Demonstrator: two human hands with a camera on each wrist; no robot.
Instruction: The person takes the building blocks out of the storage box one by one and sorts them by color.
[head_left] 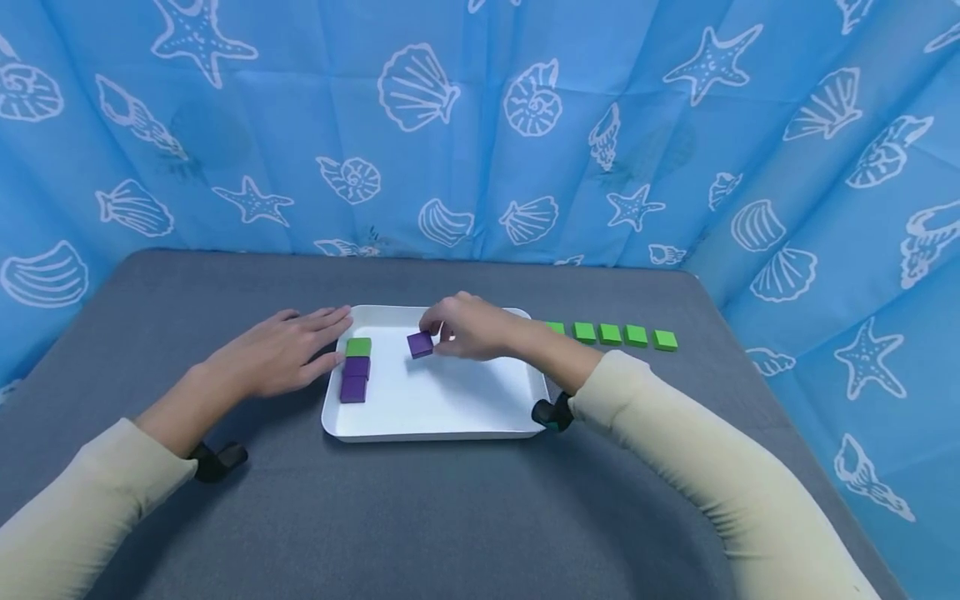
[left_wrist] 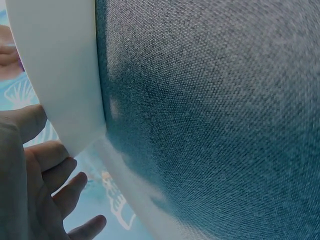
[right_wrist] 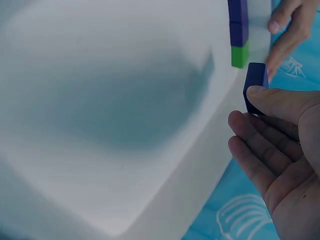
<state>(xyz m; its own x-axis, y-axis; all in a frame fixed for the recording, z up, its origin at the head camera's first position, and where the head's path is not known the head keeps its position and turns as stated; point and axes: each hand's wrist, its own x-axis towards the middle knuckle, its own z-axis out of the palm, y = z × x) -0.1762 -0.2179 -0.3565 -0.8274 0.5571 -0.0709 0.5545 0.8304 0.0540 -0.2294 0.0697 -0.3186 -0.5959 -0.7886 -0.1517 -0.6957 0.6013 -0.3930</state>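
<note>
My right hand (head_left: 476,327) pinches a purple square block (head_left: 419,344) between thumb and fingers, over the white tray (head_left: 435,417). The right wrist view shows the thumb flat on one face of this block (right_wrist: 255,85). Along the tray's left side runs a short column: a green block (head_left: 358,347) at the far end, then two purple blocks (head_left: 355,379) nearer. My left hand (head_left: 281,354) lies at the tray's left rim with fingers extended. In the left wrist view, its thumb and index finger touch the tray's outer wall (left_wrist: 62,65).
Several green blocks (head_left: 610,334) form a row on the grey table (head_left: 420,517) right of the tray; my right forearm partly covers the nearest. A blue curtain (head_left: 480,125) with white shell prints hangs behind the table and along its right side.
</note>
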